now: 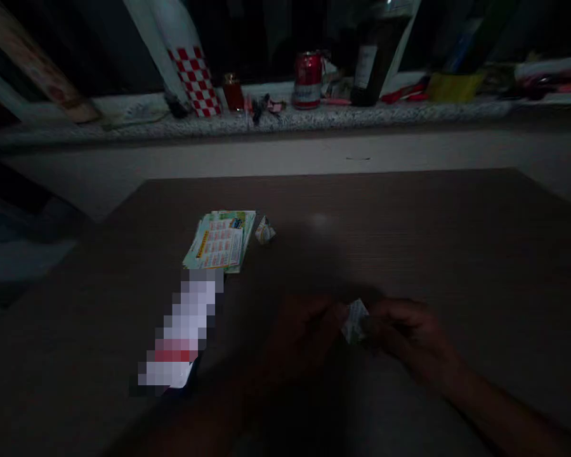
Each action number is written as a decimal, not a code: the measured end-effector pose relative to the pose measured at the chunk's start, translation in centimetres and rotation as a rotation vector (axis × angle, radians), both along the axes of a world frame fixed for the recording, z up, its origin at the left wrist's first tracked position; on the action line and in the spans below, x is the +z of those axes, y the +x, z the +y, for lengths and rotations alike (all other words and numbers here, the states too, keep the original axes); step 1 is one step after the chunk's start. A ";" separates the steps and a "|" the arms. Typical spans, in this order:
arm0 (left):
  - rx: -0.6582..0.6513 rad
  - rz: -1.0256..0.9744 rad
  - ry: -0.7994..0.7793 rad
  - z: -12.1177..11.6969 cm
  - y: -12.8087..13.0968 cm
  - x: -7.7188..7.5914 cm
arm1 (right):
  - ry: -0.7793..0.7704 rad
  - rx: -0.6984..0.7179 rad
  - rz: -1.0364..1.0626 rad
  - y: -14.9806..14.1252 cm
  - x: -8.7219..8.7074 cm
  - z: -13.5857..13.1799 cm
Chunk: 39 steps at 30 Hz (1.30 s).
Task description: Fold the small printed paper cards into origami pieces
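Between my two hands, a small folded piece of printed paper is held above the table, with one pointed corner up. My left hand pinches its left edge, and my right hand pinches its right edge. Farther off to the left, a second small folded paper piece stands on the table beside a stack of printed paper sheets. Dim light hides the details of my fingers and of the folds.
A bright, pixelated phone-like object lies on the brown wooden table, left of my hands. Along the stone windowsill stand a red can, a dark bottle, a red-and-white checkered bottle and a small jar.
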<state>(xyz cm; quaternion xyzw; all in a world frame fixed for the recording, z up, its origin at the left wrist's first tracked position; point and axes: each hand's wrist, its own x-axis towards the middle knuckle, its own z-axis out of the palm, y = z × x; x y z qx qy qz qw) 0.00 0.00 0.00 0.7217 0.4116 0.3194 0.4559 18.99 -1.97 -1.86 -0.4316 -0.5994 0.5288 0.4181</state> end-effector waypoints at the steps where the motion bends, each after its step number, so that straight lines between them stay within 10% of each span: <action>1: -0.024 -0.001 0.012 0.0 0.0 -0.1 | 0.000 -0.001 0.016 -0.1 0.0 0.1; 16: -0.028 -0.202 -0.439 -0.4 0.2 -0.2 | 0.090 0.053 -0.084 0.0 0.1 0.0; 26: -0.123 -0.076 -0.080 -0.1 0.1 0.6 | -0.095 0.071 0.106 -0.1 0.1 -0.1; 39: 0.009 -0.050 -0.105 -0.1 0.7 0.3 | 0.220 -0.014 -0.232 -0.4 0.1 0.3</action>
